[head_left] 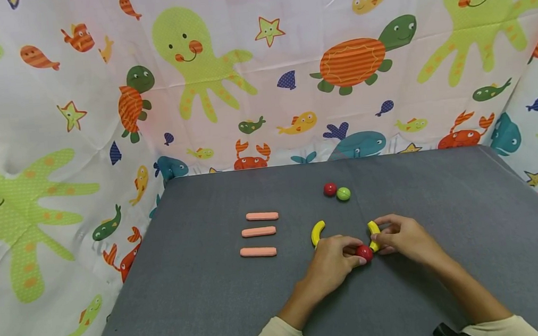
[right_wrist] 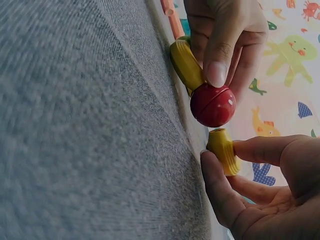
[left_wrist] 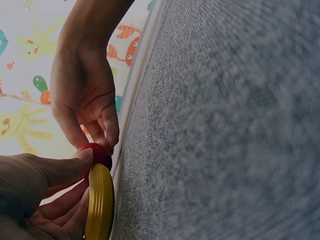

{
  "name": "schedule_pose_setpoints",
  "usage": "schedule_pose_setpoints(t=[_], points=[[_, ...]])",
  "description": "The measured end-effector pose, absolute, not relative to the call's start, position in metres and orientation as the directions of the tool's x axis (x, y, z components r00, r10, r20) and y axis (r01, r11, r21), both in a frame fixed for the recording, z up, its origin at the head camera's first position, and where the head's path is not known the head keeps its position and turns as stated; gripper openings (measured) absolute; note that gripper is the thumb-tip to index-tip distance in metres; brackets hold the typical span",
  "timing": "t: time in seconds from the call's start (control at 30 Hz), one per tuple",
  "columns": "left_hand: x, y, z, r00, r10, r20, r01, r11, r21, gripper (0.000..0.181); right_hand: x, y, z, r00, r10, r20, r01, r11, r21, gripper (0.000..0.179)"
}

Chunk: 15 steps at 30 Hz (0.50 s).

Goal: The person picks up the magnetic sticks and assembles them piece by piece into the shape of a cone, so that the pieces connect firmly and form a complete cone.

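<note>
My left hand (head_left: 331, 263) pinches a small glossy red ball (head_left: 365, 253) near the table surface. In the right wrist view the thumb lies against the red ball (right_wrist: 213, 105), which has a seam round it. My right hand (head_left: 407, 237) holds a toy banana (head_left: 374, 231) between thumb and fingers, one end close to the ball. Just beyond the left hand is a second toy banana (head_left: 318, 232), its lower end hidden by that hand. This second banana (left_wrist: 100, 202) looms close in the left wrist view.
Three pink toy sausages (head_left: 258, 232) lie in a column to the left on the grey table (head_left: 205, 312). Farther back, a red ball (head_left: 330, 189) sits beside a green ball (head_left: 343, 194). A curtain printed with sea animals (head_left: 271, 82) hangs behind the table.
</note>
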<state>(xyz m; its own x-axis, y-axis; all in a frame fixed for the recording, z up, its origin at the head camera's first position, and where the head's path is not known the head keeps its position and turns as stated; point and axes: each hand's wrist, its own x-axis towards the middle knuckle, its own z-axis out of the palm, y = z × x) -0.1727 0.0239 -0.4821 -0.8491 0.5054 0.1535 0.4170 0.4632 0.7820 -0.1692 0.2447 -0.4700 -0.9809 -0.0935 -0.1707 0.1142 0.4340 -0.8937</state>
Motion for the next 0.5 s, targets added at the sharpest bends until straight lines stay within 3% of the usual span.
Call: schedule_pose_setpoints(t=[0.5], points=[[-0.1716, 0.0244, -0.4817, -0.848, 0.508, 0.147, 0.422, 0.482, 0.768, 0.027, -0.1704, 0.2442, -0.4705, -0.976, -0.114, -0.185, 0.12, 0.426, -0.897, 0.051]])
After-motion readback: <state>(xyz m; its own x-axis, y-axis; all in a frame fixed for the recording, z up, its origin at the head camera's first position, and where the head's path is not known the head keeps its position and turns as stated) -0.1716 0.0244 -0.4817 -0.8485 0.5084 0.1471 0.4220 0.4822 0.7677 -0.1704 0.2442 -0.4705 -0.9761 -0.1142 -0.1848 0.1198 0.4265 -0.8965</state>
